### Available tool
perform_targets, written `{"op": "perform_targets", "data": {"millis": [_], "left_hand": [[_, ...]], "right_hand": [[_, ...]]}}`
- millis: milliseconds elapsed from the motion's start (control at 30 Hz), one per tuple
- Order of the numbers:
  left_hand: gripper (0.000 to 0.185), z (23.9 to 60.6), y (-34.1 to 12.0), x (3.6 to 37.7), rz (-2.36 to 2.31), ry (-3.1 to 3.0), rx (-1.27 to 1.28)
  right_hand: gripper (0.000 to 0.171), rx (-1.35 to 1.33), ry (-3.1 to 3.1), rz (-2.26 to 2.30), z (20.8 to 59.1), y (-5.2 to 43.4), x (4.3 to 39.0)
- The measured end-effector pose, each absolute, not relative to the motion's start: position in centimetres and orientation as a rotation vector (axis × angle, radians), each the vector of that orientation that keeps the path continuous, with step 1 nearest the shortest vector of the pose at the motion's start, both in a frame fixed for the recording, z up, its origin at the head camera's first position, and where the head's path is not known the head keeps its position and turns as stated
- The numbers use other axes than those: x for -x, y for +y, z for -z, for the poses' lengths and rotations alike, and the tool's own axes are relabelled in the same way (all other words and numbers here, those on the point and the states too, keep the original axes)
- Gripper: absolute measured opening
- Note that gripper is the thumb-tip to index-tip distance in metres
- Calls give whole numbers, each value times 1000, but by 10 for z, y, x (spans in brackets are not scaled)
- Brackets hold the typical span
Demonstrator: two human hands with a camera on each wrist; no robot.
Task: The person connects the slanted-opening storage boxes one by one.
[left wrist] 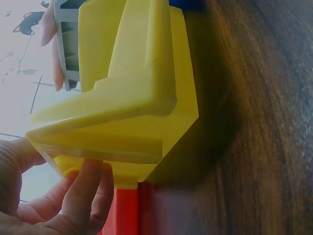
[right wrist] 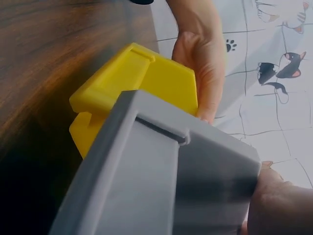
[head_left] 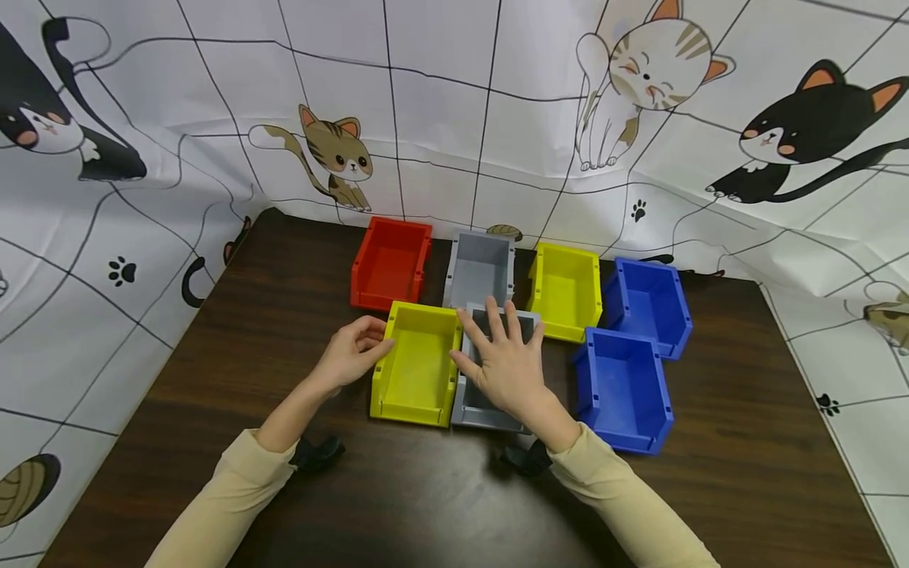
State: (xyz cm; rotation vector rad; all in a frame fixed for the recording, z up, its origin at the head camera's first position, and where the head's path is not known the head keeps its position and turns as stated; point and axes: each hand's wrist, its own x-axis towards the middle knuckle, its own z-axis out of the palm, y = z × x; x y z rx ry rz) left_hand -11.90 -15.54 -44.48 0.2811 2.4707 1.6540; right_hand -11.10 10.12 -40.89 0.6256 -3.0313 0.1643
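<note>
Nearest the wearer, two cream sleeves (head_left: 625, 497) reach forward over the dark wooden bench (head_left: 234, 331) to a pair of bins sitting side by side and touching. The left hand (head_left: 351, 355) curls its fingers against the left wall of the near yellow bin (head_left: 417, 367); the left wrist view shows fingertips (left wrist: 85, 178) under the bin's rim corner, so it grips the wall lightly rather than lying flat. The right hand (head_left: 506, 367) lies spread, fingers straight and apart, over the open top of the near grey bin (head_left: 474, 406), pressing rather than clasping (the thumb's hold on the wall between the bins cannot be told). The step in hand looks like squaring these two bins against each other in a front row; the next move would seem to call for a gentle inward squeeze from both sides, keeping the walls flush and the bins flat on the bench. Just right of the grey bin, slightly apart, stands the near blue bin (head_left: 623, 390). Behind them runs a back row: red bin (head_left: 390, 264), far grey bin (head_left: 480, 268), far yellow bin (head_left: 566, 288) and far blue bin (head_left: 649, 304). Beyond hangs a cat-print cloth (head_left: 454, 102).
</note>
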Motion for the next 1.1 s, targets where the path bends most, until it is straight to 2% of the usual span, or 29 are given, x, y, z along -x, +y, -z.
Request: {"op": "perform_targets", "data": {"millis": [1100], "left_hand": [[32, 444, -157, 118, -1656, 2489, -298]], "right_hand": [[61, -606, -3008, -143, 429, 98, 110]]}}
